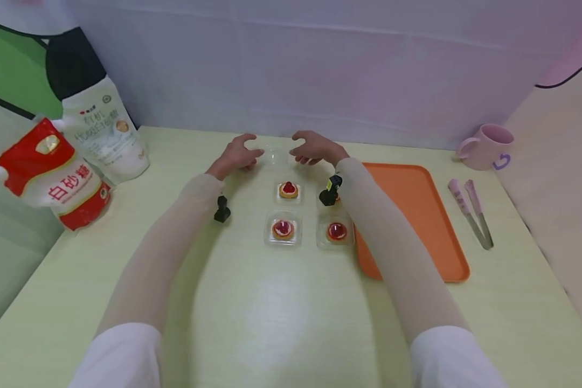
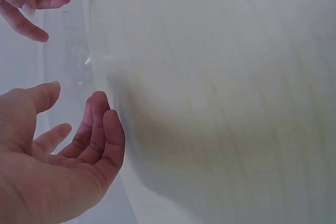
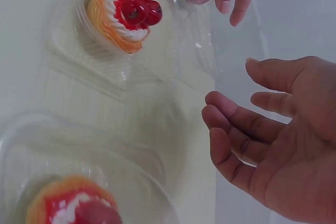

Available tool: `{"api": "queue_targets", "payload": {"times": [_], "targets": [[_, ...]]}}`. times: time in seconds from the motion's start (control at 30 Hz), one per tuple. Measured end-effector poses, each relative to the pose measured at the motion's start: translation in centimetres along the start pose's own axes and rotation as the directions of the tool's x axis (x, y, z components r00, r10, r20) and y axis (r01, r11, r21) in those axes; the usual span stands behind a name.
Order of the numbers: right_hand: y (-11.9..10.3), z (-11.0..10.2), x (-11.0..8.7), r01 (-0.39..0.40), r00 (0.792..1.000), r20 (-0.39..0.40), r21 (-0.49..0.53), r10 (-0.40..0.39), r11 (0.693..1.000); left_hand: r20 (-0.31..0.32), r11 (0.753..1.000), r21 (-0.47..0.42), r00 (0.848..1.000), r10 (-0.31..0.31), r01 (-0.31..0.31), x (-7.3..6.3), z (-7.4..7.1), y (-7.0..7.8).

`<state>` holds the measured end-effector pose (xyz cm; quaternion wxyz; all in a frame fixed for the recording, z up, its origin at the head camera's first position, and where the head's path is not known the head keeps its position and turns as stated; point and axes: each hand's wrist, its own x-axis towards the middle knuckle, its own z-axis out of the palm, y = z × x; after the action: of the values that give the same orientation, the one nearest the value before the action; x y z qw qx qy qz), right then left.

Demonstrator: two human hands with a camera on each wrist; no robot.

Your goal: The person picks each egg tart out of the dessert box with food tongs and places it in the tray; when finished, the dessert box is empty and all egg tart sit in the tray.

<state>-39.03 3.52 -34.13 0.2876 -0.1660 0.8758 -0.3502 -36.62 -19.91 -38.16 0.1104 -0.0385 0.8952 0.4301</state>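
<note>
At the table's back edge, my left hand (image 1: pixel 241 153) and right hand (image 1: pixel 315 146) hover on either side of a clear plastic lid (image 1: pixel 276 156). Both hands have loosely bent fingers and hold nothing visible. A gap shows between the right hand (image 3: pixel 278 135) and the clear box in the right wrist view. Just in front of the lid, a tart with cream and red berries (image 1: pixel 288 189) sits in a clear box. Nearer are a boxed tart (image 1: pixel 283 230) and another boxed tart (image 1: pixel 337 231). A further tart is mostly hidden behind the right wrist camera.
An orange tray (image 1: pixel 417 215) lies under the right forearm. Tongs (image 1: pixel 472 215) and a pink mug (image 1: pixel 487 146) are farther right. A red and white sugar bag (image 1: pixel 60 178) and a white pouch (image 1: pixel 108 132) stand at the left. A pale cloth wall (image 1: pixel 291 75) rises behind the table.
</note>
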Motion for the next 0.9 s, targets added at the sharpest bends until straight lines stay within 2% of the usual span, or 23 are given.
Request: {"api": "queue_targets", "payload": {"times": [0.13,0.23,0.37,0.47,0.67,0.8,0.9], "targets": [[0.6,-0.7,-1.1,0.039,0.999,-0.017,0.018,-0.039,0.999,-0.036,0.999,-0.024,0.999,0.027,-0.028,-0.6,-0.6,0.0],[1.4,-1.2,-2.3,0.082,0.996,-0.041,0.029,-0.080,0.996,-0.073,0.998,0.000,0.995,0.062,-0.062,-1.0,-0.9,0.0],[2.6,-2.0,-4.2,0.138,0.986,-0.090,-0.014,-0.139,0.990,-0.110,0.989,0.056,0.984,0.143,-0.138,-1.7,-0.8,0.7],[3.5,-2.3,-5.8,0.170,0.976,-0.128,-0.057,-0.176,0.984,-0.106,0.974,0.090,0.970,0.217,-0.208,-2.2,-0.2,1.8],[5.6,-2.3,-8.3,0.210,0.955,-0.181,-0.139,-0.234,0.968,-0.011,0.934,0.128,0.942,0.337,-0.332,-2.7,1.7,4.0],[6.9,-2.1,-9.4,0.207,0.951,-0.200,-0.148,-0.235,0.967,0.108,0.900,0.150,0.911,0.398,-0.410,-3.2,3.3,5.6],[7.7,-1.9,-10.1,0.179,0.957,-0.204,-0.140,-0.206,0.974,0.212,0.877,0.170,0.886,0.413,-0.449,-3.5,4.5,6.7]]}}
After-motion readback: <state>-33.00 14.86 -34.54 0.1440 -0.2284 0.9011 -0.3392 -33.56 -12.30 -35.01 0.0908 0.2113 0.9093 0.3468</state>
